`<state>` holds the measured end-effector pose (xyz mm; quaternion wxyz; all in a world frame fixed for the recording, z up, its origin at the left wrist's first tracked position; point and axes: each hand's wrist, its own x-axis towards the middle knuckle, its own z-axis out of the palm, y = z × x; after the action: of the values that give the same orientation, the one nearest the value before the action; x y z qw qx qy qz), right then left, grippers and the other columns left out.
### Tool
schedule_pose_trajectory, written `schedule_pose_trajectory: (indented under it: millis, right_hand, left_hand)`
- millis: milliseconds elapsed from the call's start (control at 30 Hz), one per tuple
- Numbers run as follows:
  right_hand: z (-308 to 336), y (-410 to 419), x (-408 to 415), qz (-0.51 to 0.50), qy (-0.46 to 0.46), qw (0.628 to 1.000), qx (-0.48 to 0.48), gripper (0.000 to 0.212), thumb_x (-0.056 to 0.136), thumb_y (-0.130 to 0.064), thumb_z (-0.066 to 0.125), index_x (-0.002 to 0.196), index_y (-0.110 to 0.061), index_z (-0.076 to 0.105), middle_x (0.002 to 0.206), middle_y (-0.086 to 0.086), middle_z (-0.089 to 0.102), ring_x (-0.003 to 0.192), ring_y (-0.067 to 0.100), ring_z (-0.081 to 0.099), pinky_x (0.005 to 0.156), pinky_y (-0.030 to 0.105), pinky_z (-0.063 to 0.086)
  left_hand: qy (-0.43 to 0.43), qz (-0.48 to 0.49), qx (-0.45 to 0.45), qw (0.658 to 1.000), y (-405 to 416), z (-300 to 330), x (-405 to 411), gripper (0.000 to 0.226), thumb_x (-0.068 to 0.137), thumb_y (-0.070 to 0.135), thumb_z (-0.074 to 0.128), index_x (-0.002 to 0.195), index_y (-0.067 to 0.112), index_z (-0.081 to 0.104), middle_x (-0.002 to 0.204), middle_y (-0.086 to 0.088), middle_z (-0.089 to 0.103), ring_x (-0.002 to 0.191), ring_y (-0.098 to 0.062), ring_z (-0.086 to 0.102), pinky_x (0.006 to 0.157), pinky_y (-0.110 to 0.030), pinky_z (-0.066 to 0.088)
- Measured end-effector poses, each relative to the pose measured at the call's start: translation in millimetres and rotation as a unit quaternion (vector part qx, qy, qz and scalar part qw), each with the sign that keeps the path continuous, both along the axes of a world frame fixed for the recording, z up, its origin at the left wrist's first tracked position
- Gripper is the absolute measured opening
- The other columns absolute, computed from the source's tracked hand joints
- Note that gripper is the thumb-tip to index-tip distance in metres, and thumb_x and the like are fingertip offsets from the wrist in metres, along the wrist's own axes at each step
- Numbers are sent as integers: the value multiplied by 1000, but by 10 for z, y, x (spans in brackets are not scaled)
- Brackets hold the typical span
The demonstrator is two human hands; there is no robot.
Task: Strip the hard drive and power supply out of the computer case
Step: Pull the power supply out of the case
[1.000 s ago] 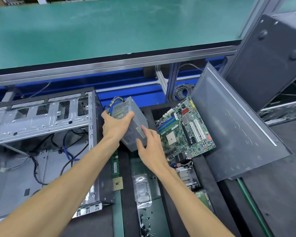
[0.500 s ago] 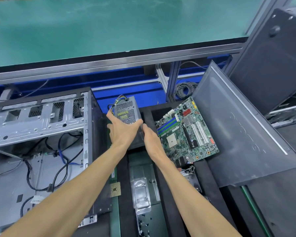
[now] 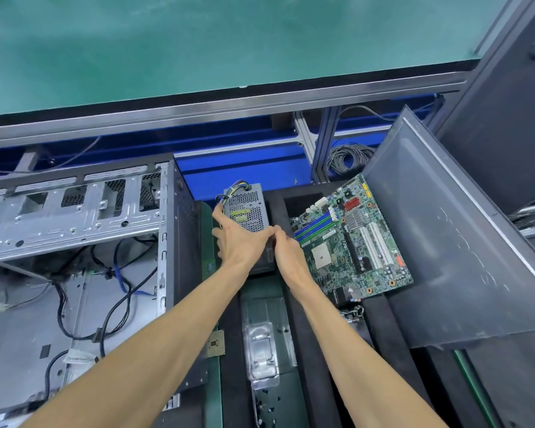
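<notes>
Now both hands, left hand (image 3: pixel 240 245) and right hand (image 3: pixel 288 257), fingers clasped around the power supply (image 3: pixel 247 208), beside the computer case (image 3: pixel 74 242).

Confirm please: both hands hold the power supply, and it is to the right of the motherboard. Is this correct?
Not quite. Both the left hand and right hand do hold the power supply, but it is to the left of the motherboard, between it and the case. The head view shows this.
</notes>
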<state>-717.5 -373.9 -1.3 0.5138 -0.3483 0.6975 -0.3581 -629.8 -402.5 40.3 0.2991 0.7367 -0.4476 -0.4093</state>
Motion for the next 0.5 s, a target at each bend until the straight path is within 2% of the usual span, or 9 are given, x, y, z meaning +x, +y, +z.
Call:
schedule_pose_trajectory:
  millis: [67,133,200,267,333,433,500]
  right_hand:
    - [-3,-25,-21,2,39,999,-1,50,106,-49,31,80,-18,61,76,-3,58,68,10,55,61,27,41]
    - [-1,-52,-33,9,72,997,-6,52,107,-44,33,72,-14,57,67,0,58,59,13,53,53,26,39]
    - [24,-63,-47,19,111,994,-16,51,107,-38,34,70,-11,56,67,3,59,60,15,55,51,26,39]
    - [43,-59,-54,26,147,988,-31,50,108,-32,33,74,-5,57,70,6,60,71,24,58,59,31,43]
    - [35,-38,-56,27,152,987,-35,49,108,-31,32,83,-2,62,76,10,62,82,30,57,69,35,41]
    - [0,8,-41,31,149,988,-19,46,106,-36,39,82,-10,67,78,9,65,77,28,59,58,31,38]
    - [-20,50,-22,40,174,984,-26,36,103,-33,47,82,-13,69,78,7,67,78,28,62,57,31,39]
  left_hand:
    - [10,2,6,1000,-5,-40,7,112,66,35,90,147,28,13,135,-19,39,122,-31,45,107,-53,40]
    - [10,5,11,1000,-14,-73,19,110,68,33,90,147,27,14,136,-19,39,123,-31,44,106,-51,41]
    - [12,2,20,1000,-22,-95,9,110,68,32,90,147,26,13,135,-19,39,119,-31,45,100,-45,43]
    - [11,-2,28,1000,-12,-107,-14,110,69,32,89,148,26,12,132,-19,38,113,-30,46,93,-42,44]
    - [7,-14,32,999,-7,-133,-42,109,71,34,88,148,26,11,132,-18,38,112,-31,47,94,-46,45]
    - [26,-27,53,998,-40,-170,-3,92,86,34,75,149,26,9,134,-18,39,106,-29,49,90,-39,43]
    - [45,-24,81,995,-75,-169,58,75,96,28,61,150,23,8,134,-16,47,98,-24,53,87,-36,43]
